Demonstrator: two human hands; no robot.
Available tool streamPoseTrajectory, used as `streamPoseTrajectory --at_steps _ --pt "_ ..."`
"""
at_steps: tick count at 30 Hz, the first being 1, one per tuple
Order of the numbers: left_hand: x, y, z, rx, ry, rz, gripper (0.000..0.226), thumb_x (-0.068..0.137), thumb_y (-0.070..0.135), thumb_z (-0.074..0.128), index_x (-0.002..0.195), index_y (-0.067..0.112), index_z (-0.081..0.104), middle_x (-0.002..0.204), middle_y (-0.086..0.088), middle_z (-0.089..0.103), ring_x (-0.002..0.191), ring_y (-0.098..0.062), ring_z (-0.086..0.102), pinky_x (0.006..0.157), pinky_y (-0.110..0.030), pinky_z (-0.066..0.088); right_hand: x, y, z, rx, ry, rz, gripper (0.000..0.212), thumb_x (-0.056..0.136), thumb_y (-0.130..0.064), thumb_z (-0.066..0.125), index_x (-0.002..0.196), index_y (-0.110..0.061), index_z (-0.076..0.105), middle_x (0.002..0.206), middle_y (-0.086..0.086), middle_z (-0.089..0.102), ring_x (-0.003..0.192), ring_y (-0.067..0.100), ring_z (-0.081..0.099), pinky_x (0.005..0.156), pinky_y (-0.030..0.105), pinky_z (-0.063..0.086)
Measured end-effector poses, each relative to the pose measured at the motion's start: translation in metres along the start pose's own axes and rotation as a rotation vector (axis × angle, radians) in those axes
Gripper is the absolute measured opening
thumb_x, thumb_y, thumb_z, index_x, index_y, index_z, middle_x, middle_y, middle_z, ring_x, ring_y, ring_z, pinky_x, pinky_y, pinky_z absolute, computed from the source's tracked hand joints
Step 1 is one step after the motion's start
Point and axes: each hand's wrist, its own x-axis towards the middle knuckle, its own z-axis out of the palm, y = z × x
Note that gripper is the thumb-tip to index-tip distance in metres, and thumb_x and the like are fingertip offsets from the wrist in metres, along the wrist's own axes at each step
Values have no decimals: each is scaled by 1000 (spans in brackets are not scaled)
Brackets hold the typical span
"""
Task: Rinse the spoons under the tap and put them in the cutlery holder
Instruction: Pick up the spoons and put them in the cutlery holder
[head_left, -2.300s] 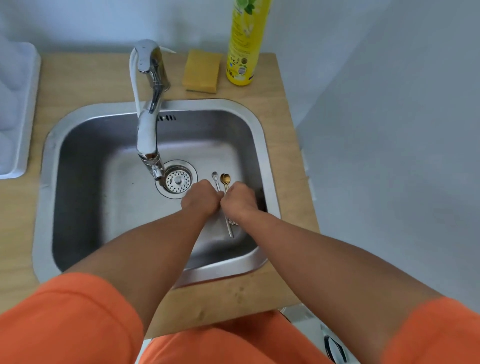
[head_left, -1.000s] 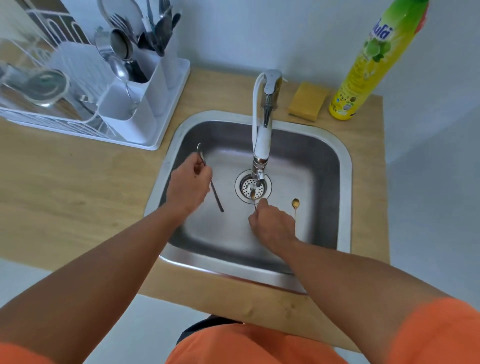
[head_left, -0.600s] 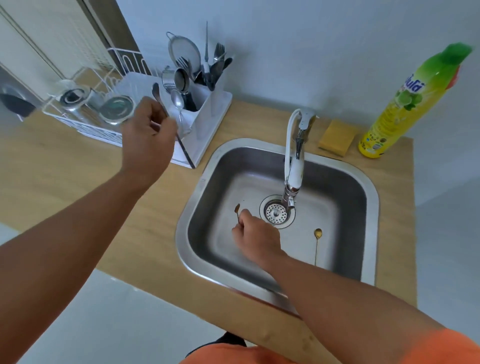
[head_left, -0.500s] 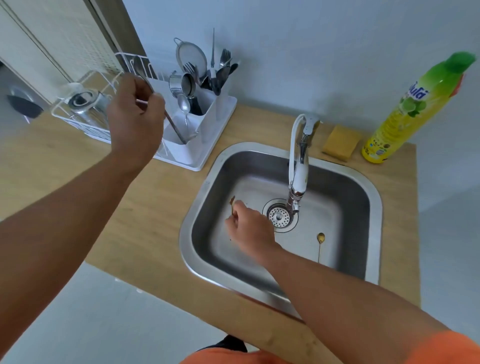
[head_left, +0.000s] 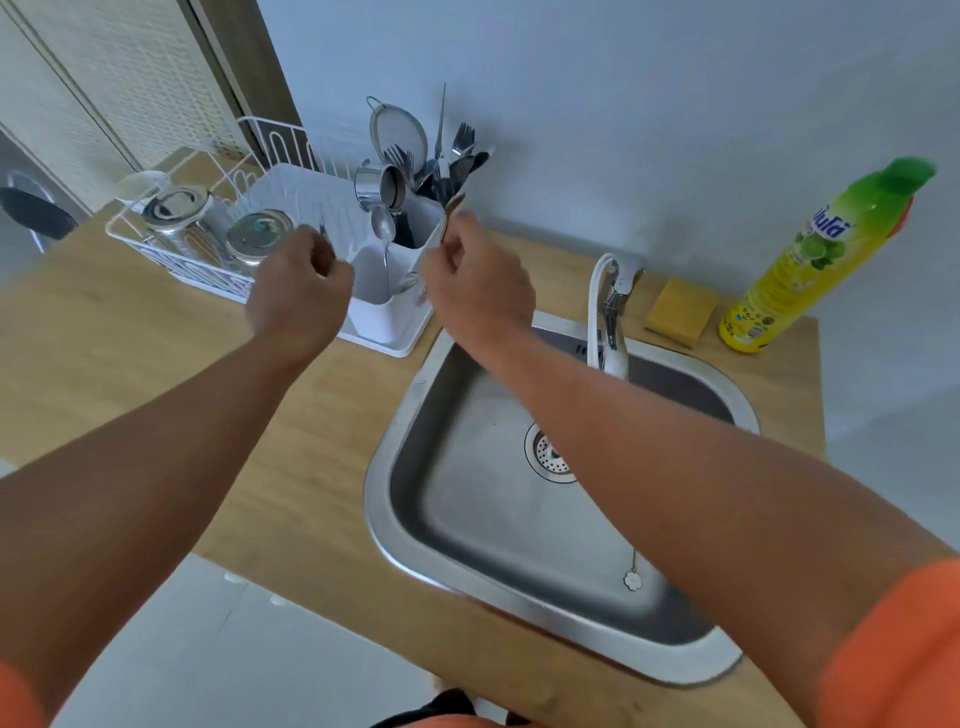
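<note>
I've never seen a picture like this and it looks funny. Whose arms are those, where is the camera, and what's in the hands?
Those are a person's own two arms. The camera sits on their head and looks down, so you see what they see. There is only this one view. Below is a wooden counter with a metal sink and a tap. Behind the sink sit a yellow sponge and a bottle of dish soap. On the left, a white rack carries a cutlery holder with forks and spoons in it. The right hand pinches a golden spoon just above that holder. The left hand is curled beside it; I cannot tell whether it holds anything.
</note>
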Motion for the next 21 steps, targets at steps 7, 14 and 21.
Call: streamPoseTrajectory --at_steps 7,14,21 --pt "-24 -17 16 31 -71 -57 9 92 35 56 92 27 58 85 8 62 79 -24 52 69 -36 38 46 -28 -3 -30 5 4 11 93 -32 49 86 -24 49 72 -5 61 66 21 55 54 29 32" --pt "-50 -42 23 -5 -145 -75 13 91 38 59 86 25 57 81 11 62 78 -22 58 66 -34 39 57 -38 12 -104 -120 5 13 95 -27 47 95 -18 56 77 -3 62 75 25 57 59 33 40" --pt "-81 -63 36 0 -220 -91 15 92 38 64 85 30 54 77 20 57 75 -15 56 57 -28 32 46 -26 30 -240 -355 69 20 96 -26 46 77 -24 51 80 -4 60 72 17 57 55 28 35"
